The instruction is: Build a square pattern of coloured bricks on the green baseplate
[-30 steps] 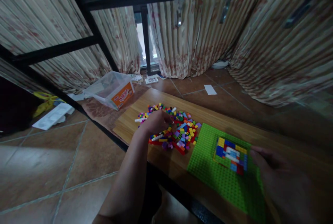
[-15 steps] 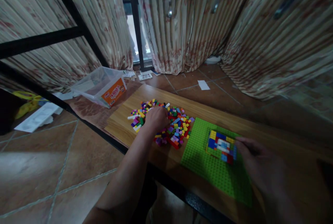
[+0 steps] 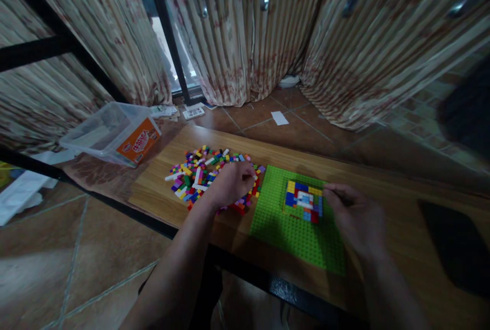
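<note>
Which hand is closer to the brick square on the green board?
Right. The right hand is just beside the brick square; the left hand is farther away, over the loose bricks.

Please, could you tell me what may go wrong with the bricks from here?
The left hand is at the loose bricks, so it might sweep some off the table. The right hand is close beside the built square on the green plate, and might knock it.
</note>
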Motion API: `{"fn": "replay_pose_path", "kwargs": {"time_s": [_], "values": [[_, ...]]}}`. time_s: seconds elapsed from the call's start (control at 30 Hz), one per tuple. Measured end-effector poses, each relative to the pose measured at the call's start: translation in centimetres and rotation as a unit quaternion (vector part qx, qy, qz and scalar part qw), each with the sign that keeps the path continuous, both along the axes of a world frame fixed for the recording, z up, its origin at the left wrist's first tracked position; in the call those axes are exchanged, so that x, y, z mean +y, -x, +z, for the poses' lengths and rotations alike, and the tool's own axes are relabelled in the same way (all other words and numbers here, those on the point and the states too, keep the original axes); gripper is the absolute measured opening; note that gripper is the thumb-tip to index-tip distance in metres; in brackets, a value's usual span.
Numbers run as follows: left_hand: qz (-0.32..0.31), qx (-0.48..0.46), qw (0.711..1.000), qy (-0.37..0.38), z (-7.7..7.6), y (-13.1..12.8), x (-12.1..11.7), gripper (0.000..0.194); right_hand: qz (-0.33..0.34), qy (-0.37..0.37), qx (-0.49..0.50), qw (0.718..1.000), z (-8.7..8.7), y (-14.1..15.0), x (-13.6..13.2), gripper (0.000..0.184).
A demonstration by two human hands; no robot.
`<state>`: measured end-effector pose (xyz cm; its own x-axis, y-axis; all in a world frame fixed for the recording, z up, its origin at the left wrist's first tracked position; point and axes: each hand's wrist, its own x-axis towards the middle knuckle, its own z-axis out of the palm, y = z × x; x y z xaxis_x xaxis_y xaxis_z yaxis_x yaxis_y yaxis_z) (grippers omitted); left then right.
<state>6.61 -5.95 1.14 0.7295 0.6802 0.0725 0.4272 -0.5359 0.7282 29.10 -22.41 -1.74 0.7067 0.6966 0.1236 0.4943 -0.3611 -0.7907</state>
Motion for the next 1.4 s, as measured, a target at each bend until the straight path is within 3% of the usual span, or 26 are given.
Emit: {"fn": "replay_pose_path", "kwargs": {"time_s": [0.37,0.63,0.7,0.83,1.1,1.3,1.4], "values": [[0.099,0.114,0.988,-0.043,0.1,2.5,1.9,0.016,-0.004,0.013,-0.015,1.000,0.0,0.1,-0.1,0.027],[0.139,0.161,0.975,-0.063,-0.1,2.7,2.2,0.015,0.091,-0.044,-0.043,0.994,-0.2,4.1,1.1,0.025],[0.117,0.147,0.981,-0.046,0.0,2.5,1.9,0.016,0.146,-0.078,-0.054,0.985,-0.2,5.4,1.5,0.022],[0.001,0.134,0.991,-0.029,-0.1,1.7,0.8,0.014,0.207,-0.121,-0.095,0.966,-0.1,6.9,2.2,0.017],[0.010,0.151,0.986,-0.072,-0.8,1.2,0.5,0.020,0.095,-0.131,-0.109,0.981,-0.2,5.1,1.7,0.019],[0.017,0.136,0.988,-0.075,-0.2,1.5,0.9,0.023,0.086,-0.110,-0.110,0.984,-0.1,4.3,1.5,0.022],[0.078,0.115,0.986,-0.089,0.3,2.3,1.4,0.022,0.087,-0.118,-0.106,0.984,-0.1,4.5,1.4,0.020]]}}
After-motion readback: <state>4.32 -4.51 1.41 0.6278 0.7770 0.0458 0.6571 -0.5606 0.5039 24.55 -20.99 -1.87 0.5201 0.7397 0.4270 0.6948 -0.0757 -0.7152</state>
